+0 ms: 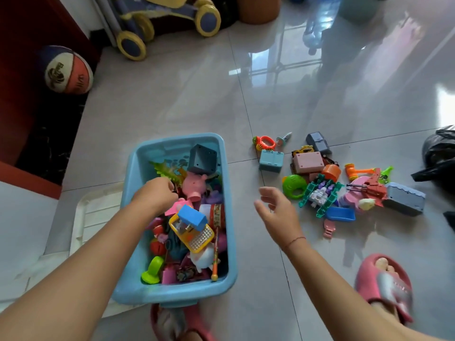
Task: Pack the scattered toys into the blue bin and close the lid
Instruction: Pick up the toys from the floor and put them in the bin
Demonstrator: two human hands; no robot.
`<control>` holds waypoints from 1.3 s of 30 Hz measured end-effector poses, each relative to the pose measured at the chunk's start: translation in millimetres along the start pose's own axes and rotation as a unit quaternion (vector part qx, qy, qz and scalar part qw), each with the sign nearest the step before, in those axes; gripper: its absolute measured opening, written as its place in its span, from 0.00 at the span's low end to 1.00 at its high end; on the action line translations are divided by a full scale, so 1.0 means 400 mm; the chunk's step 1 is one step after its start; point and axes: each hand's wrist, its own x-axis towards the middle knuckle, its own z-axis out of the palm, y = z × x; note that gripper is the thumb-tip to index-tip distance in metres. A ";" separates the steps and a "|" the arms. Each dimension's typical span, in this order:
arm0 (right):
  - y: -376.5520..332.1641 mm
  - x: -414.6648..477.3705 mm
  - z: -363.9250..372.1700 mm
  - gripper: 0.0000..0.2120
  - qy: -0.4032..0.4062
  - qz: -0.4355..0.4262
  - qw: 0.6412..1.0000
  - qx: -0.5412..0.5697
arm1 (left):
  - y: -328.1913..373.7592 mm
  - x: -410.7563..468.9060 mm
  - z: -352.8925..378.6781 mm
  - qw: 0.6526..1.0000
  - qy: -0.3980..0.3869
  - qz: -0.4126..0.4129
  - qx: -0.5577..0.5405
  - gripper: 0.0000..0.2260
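The blue bin [230,217] stands on the tiled floor, lid off and heaped with toys, among them a pink pig [194,184] and a yellow toy laptop [194,236]. My left hand [156,193] is inside the bin over the toys, fingers curled; whether it holds something small I cannot tell. My right hand [277,212] hovers open and empty between the bin and a scattered pile of toys: a green round toy [294,185], a green-framed robot [320,194], a pale blue box [270,160], a pink box [307,162] and a grey block [403,198].
A white lid [96,217] lies flat left of the bin, partly under it. My feet in pink slippers [386,284] stand near the bin and the pile. A basketball [67,70], a ride-on toy [160,23] and a black bag [440,153] sit around the edges.
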 end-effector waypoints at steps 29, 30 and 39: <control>0.535 0.153 -0.168 0.21 0.261 0.240 0.920 -0.167 | 0.819 0.094 0.598 0.975 -0.084 0.200 -0.047 0.46; 0.533 0.150 -0.161 0.19 0.260 0.242 0.921 -0.160 | 0.813 0.093 0.602 0.974 -0.071 0.210 -0.045 0.45; 0.437 0.107 -0.133 0.25 0.278 0.247 0.927 -0.058 | 0.674 0.042 0.513 0.977 -0.026 0.204 -0.050 0.43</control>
